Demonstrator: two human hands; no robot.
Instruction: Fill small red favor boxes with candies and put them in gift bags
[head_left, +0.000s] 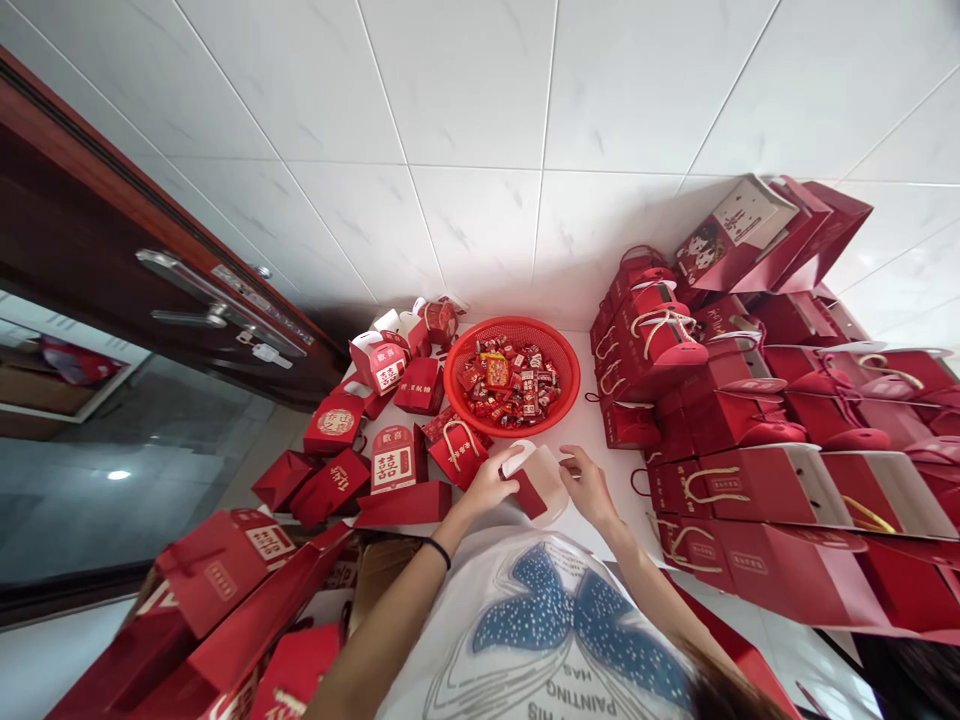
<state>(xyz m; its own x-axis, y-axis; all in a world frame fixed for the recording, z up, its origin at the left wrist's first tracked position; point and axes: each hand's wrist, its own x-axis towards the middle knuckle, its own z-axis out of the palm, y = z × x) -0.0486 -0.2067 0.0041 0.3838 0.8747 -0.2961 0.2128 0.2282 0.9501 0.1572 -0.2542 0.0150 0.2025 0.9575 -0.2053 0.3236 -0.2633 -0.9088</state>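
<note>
A red gift box [534,487] with pale inner flaps is held in front of my body, above the white table. My left hand [486,486] is closed on its left side, thumb and fingers at the pale rounded flap. Close to the box's right edge is my right hand [587,484], its fingers bent and apart; whether a fingertip touches the flap I cannot tell. Just beyond both hands stands a red plastic basket [454,385] with wrapped candies [527,385] inside. A small red bag with a rope handle [459,452] lies beside my left hand.
Red boxes [396,462] crowd the table's left side. Stacked red gift bags [765,480] rise on the right. More red bags [225,590] lie at the lower left. A tiled wall [480,220] is behind; a dark door [112,220] stands left.
</note>
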